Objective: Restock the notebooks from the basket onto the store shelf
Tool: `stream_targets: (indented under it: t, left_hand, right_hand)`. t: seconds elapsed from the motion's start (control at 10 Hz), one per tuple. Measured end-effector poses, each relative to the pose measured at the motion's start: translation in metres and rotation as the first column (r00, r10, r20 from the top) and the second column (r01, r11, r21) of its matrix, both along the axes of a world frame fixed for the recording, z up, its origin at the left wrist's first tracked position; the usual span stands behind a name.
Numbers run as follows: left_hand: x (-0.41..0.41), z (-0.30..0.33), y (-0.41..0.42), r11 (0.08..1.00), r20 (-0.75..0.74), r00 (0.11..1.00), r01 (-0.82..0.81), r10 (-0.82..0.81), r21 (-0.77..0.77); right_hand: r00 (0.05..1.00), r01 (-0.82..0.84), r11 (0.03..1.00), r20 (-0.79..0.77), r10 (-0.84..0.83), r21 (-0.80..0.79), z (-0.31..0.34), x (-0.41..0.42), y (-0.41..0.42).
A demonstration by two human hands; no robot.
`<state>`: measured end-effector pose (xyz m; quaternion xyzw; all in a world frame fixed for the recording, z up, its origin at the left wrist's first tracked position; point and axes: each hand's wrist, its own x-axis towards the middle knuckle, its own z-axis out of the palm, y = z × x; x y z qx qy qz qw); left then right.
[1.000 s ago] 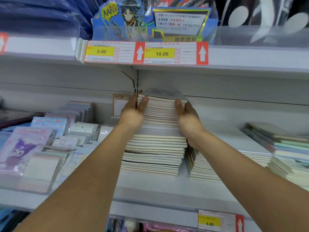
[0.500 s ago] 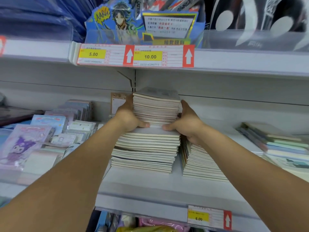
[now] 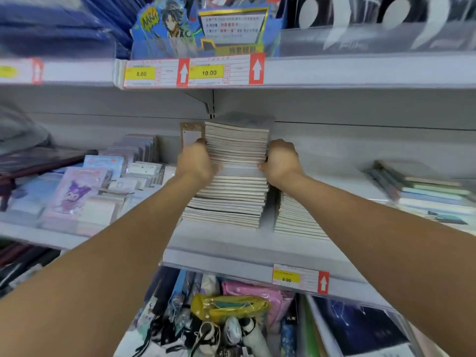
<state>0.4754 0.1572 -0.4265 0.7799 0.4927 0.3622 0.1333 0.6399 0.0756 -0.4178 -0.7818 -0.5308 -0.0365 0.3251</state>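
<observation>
Fingers, left side: our left hand (image 3: pixel 197 161) is curled round the left edge of the upper batch of notebooks (image 3: pixel 237 143), fingers (image 3: pixel 203 141) wrapped toward the back, thumb tucked under at the seam. Closed on the batch, not pinching hard by the look of it.

Lower pile: the batch sits right on top of the lower pile (image 3: pixel 226 202) on the shelf (image 3: pixel 219 240). That pile fans forward a bit toward the bottom, so we'd square up against its top few books, not the front ones.

Fingers, right side: right hand (image 3: pixel 280 161) mirrors it, clamped on the right edge, thumb at the seam. Both hands have hold of the same batch.

Neighbour pile: a second stack (image 3: pixel 296 217) sits just beside on the right, close to our wrist. Slide the fingers out sideways carefully or we'll drag it.

How we'd do it: ease the thumbs out one at a time, keep light side pressure, tap the edges flush. The tower's tall now, so it may lean.

Headroom: the upper shelf (image 3: pixel 334 70) is well above. No worries there.

Basket: not in view, can't tell what's left.
</observation>
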Motion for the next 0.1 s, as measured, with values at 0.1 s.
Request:
stream_targets:
  t: [0.1]
  left_hand:
    - [-0.0245, -0.0092, -0.0449, 0.995, 0.179, 0.980, 0.094, -0.090, -0.016]
  right_hand:
    - [0.996, -0.081, 0.987, 0.045, 0.075, 0.139, -0.0036, -0.0088, -0.0400]
